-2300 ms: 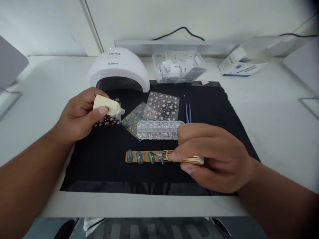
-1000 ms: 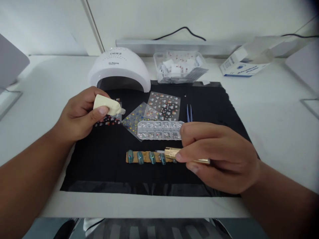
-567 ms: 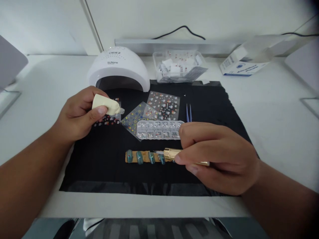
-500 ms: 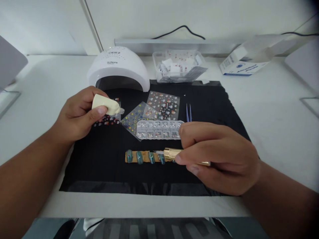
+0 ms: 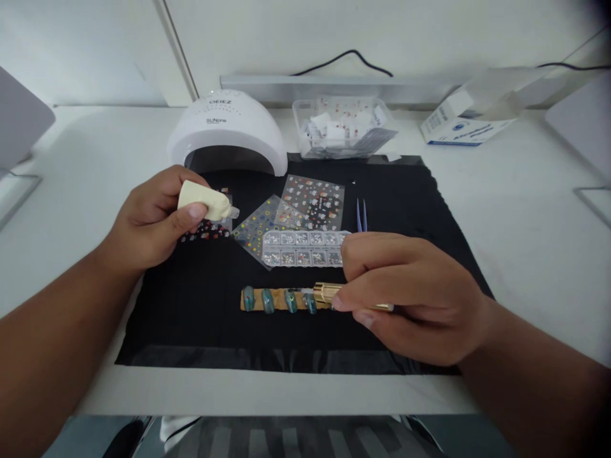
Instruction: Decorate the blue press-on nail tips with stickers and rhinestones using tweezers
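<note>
My left hand (image 5: 155, 216) is closed round a cream nail polish bottle (image 5: 203, 200), tilted with its uncapped neck pointing right. In my right hand (image 5: 420, 296) is a gold-handled nail polish brush (image 5: 327, 292), pinched between thumb and fingers. The brush tip lies over or on the third of several teal press-on nails (image 5: 267, 301); whether it touches cannot be told. These nails sit in a row on a tan strip (image 5: 279, 299), whose right end my right hand hides. Just behind the strip lies a clear case of rhinestones (image 5: 303, 248), its right end partly covered by my hand.
A black mat (image 5: 191, 312) covers the middle of the white table. On it are nail sticker sheets (image 5: 312, 200) and blue tweezers (image 5: 361, 216). Behind stand a white nail lamp (image 5: 229, 130), a clear plastic tub (image 5: 305, 143) of packets and an open white box (image 5: 470, 121).
My right hand has shifted slightly left and up, the brush tip staying near the third nail. My left hand and the bottle hold almost the same place.
</note>
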Available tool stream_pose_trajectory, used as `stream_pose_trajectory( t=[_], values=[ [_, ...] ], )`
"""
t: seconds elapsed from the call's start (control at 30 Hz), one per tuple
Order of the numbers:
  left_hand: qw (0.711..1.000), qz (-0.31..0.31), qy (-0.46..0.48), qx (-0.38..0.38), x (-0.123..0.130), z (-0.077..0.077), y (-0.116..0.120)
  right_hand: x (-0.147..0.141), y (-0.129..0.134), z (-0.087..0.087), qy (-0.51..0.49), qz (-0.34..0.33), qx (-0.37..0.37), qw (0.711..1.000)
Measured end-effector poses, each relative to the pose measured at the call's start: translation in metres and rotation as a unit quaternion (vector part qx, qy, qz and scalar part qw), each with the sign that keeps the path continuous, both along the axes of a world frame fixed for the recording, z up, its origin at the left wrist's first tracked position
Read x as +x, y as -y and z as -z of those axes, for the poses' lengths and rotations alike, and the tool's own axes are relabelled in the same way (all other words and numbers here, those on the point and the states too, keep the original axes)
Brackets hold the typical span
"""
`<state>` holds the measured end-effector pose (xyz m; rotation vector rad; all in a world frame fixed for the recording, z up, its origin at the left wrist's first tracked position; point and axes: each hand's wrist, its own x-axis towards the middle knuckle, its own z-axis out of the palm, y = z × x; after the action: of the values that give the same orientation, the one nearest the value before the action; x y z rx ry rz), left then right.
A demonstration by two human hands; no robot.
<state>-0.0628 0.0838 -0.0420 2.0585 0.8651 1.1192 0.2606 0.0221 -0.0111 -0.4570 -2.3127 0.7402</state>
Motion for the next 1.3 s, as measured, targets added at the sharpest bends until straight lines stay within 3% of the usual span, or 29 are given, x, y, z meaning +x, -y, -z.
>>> stream_pose_trajectory(
  t=[0.23,0.47,0.83,1.3],
  values=[
    [1.0,0.004,-0.003,0.007,0.0002,0.0005,-0.0007,-0.002,0.0025,0.0004,-0.052,0.014,-0.009,0.999],
    [1.0,-0.003,-0.002,-0.002,0.0001,0.0003,-0.0003,-0.0006,0.0017,-0.0004,0.01,-0.005,0.009,1.0],
    [1.0,0.008,-0.005,0.012,-0.0001,0.0001,-0.0002,-0.001,0.0019,0.0013,-0.051,0.009,-0.03,0.998],
    [1.0,0.007,-0.014,0.021,0.0006,0.0,-0.0005,-0.0014,0.0018,0.0029,-0.019,-0.02,-0.052,0.998]
  ],
)
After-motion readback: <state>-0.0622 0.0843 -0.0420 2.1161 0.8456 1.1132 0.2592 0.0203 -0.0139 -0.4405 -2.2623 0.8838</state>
